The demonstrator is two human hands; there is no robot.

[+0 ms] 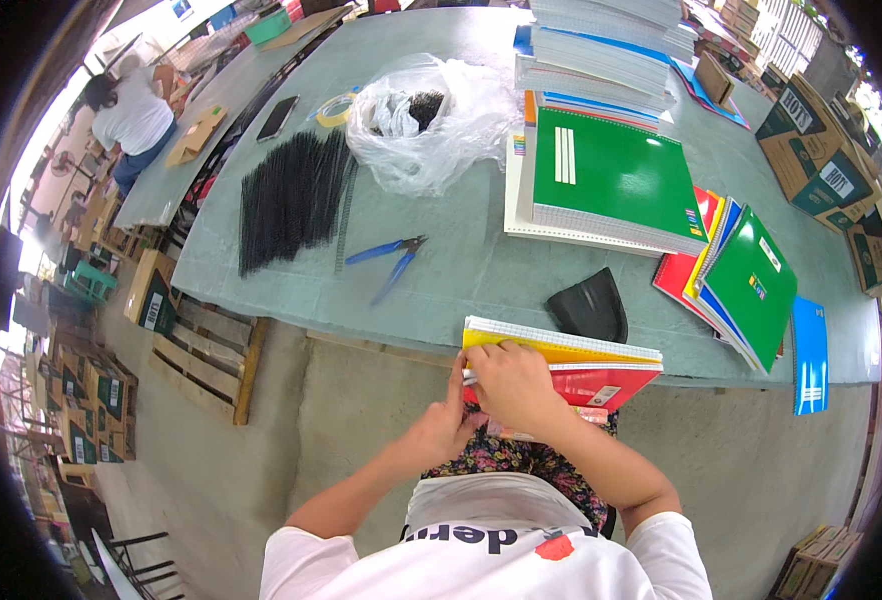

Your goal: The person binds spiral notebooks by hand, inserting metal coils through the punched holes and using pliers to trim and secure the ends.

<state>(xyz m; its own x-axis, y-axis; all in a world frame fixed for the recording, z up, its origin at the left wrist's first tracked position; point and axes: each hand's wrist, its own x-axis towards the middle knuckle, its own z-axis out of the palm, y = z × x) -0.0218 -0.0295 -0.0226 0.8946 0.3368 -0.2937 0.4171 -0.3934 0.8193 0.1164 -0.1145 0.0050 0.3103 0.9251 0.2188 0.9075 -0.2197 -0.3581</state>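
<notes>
A notebook (pixel 601 388) with a red cover, a yellow sheet and white pages stands tilted at the table's front edge, over my lap. My right hand (pixel 511 385) is closed over its left end, fingers bent across the yellow sheet. Just below and left, my left hand (pixel 443 432) has its index finger stretched up along the same end, the other fingers curled; its grip is partly hidden. Behind the notebook lies a black curved piece (pixel 591 306). Blue-handled cutting pliers (pixel 391 262) rest on the table, jaws toward the right, handles spread.
Black spiral coils (pixel 291 200) lie in a row at left, near a clear plastic bag (pixel 436 120), a tape roll (pixel 338 108) and a phone (pixel 278 118). Green notebooks (pixel 611 175) are stacked beyond; more notebooks (pixel 751 285) fan out at right. A person (pixel 136 120) works far left.
</notes>
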